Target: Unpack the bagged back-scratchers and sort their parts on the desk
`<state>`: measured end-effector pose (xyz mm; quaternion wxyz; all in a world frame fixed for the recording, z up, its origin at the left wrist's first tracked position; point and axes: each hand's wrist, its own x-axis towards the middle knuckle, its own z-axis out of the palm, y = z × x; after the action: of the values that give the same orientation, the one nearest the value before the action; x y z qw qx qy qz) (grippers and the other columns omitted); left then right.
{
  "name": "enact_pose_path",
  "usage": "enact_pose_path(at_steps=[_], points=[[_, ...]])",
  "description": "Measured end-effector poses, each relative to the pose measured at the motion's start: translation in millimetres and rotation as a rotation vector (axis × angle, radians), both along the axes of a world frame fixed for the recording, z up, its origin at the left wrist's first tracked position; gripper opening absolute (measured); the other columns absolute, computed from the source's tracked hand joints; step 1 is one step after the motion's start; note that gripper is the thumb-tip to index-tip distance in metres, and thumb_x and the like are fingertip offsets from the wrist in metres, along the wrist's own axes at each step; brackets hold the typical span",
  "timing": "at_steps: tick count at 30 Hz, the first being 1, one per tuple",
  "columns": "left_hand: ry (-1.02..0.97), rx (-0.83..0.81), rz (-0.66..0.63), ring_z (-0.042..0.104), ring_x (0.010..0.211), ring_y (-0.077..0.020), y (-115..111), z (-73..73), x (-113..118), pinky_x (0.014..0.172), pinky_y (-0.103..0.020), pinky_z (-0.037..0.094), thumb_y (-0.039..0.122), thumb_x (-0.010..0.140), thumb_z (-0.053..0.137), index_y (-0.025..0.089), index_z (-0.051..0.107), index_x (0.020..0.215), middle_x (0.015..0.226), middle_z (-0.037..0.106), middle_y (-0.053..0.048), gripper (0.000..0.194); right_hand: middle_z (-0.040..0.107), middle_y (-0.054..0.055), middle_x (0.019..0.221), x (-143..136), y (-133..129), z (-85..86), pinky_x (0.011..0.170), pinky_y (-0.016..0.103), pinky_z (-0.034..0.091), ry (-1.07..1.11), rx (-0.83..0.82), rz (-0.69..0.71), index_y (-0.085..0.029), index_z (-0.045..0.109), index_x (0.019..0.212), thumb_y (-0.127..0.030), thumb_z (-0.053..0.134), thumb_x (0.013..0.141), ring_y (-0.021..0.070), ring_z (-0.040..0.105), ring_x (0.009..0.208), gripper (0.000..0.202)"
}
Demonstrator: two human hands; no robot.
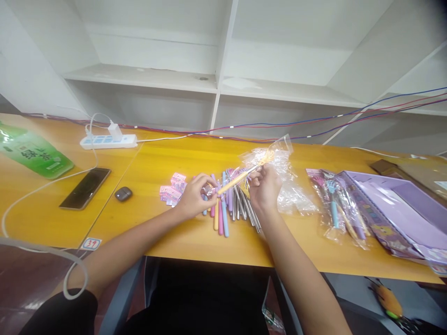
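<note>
A yellow-handled tool [233, 183] with a metal shaft and a yellow clawed head is held at a slant above the table. My right hand [266, 188] pinches it near the head, inside or against clear plastic. At the handle's lower end, my left hand [197, 196] has thumb and fingers closed on a small clear piece of plastic. Below lie several coloured handles [220, 218] and, beside them, several bare metal rods [243, 204]. Clear plastic bags [295, 195] are heaped right of my right hand. Pink printed cards [173, 188] lie left of my left hand.
Bagged tools [334, 204] and a purple box [387, 214] lie at the right. On the left are a phone [85, 188], a black case [123, 194], a green bottle [35, 151] and a power strip [108, 141]. White shelves [146, 79] stand behind the table.
</note>
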<state>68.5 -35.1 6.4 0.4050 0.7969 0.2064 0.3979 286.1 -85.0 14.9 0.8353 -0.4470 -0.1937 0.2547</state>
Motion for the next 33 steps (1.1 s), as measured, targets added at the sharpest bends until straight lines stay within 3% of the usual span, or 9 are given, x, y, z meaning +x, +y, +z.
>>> enact_pose_path(at_steps=[9, 13, 16, 20, 27, 30, 33], points=[[-0.035, -0.042, 0.028, 0.064, 0.103, -0.0226, 3, -2.9, 0, 0.076, -0.033, 0.059, 0.031, 0.091, 0.080, 0.022, 0.075, 0.099, 0.109, 0.062, -0.008, 0.013, 0.058, -0.006, 0.075, -3, -4, 3.7, 0.035, 0.015, 0.032, -0.028, -0.033, 0.059, -0.021, 0.051, 0.082, -0.047, 0.081, 0.081, 0.0062, 0.065, 0.054, 0.040], [-0.107, -0.062, 0.082, 0.062, 0.112, -0.0240, 3, -5.0, 0, 0.085, -0.037, 0.063, 0.033, 0.093, 0.078, 0.020, 0.073, 0.093, 0.117, 0.055, -0.010, 0.014, 0.052, -0.008, 0.068, -2, -6, 4.8, 0.035, 0.017, 0.032, -0.075, -0.004, -0.005, -0.023, 0.049, 0.083, -0.044, 0.073, 0.087, 0.0055, 0.052, 0.044, 0.032], [-0.154, -0.035, 0.039, 0.061, 0.117, -0.0234, 2, -4.4, 0, 0.094, -0.041, 0.063, 0.030, 0.093, 0.077, 0.019, 0.069, 0.090, 0.121, 0.053, -0.010, 0.014, 0.045, -0.009, 0.065, 7, -6, 6.3, 0.036, 0.016, 0.031, -0.068, 0.025, -0.141, -0.023, 0.049, 0.080, -0.038, 0.071, 0.086, 0.0042, 0.043, 0.045, 0.028], [-0.207, -0.035, -0.118, 0.066, 0.104, -0.0199, -1, -5.0, 0, 0.094, -0.041, 0.060, 0.022, 0.093, 0.075, 0.020, 0.060, 0.084, 0.109, 0.064, -0.008, 0.018, 0.044, -0.008, 0.064, 22, -5, 7.7, 0.038, 0.015, 0.029, -0.052, 0.057, -0.230, -0.021, 0.053, 0.075, -0.035, 0.071, 0.084, 0.0041, 0.038, 0.048, 0.024], [-0.245, -0.007, -0.128, 0.070, 0.100, -0.0214, -1, -4.9, -2, 0.090, -0.042, 0.059, 0.016, 0.088, 0.076, 0.021, 0.057, 0.081, 0.105, 0.070, -0.008, 0.021, 0.061, -0.004, 0.079, 32, 7, -2.4, 0.054, 0.018, 0.051, 0.027, 0.071, -0.100, -0.020, 0.061, 0.084, -0.039, 0.082, 0.081, 0.0082, 0.058, 0.065, 0.029], [-0.237, 0.045, -0.107, 0.069, 0.106, -0.0236, 0, -0.7, -5, 0.095, -0.045, 0.058, 0.015, 0.087, 0.076, 0.021, 0.059, 0.082, 0.112, 0.069, -0.010, 0.019, 0.061, -0.004, 0.080, 46, 8, -2.3, 0.052, 0.016, 0.046, 0.009, 0.079, -0.150, -0.018, 0.063, 0.087, -0.033, 0.084, 0.081, 0.0064, 0.055, 0.064, 0.027], [-0.264, -0.006, -0.114, 0.069, 0.109, -0.0244, -1, 1.0, -5, 0.097, -0.047, 0.059, 0.017, 0.086, 0.078, 0.020, 0.057, 0.079, 0.113, 0.070, -0.011, 0.022, 0.057, -0.005, 0.080, 72, 0, 5.6, 0.046, 0.013, 0.037, 0.033, 0.099, -0.316, -0.018, 0.061, 0.089, -0.025, 0.075, 0.091, 0.0040, 0.047, 0.058, 0.017]])
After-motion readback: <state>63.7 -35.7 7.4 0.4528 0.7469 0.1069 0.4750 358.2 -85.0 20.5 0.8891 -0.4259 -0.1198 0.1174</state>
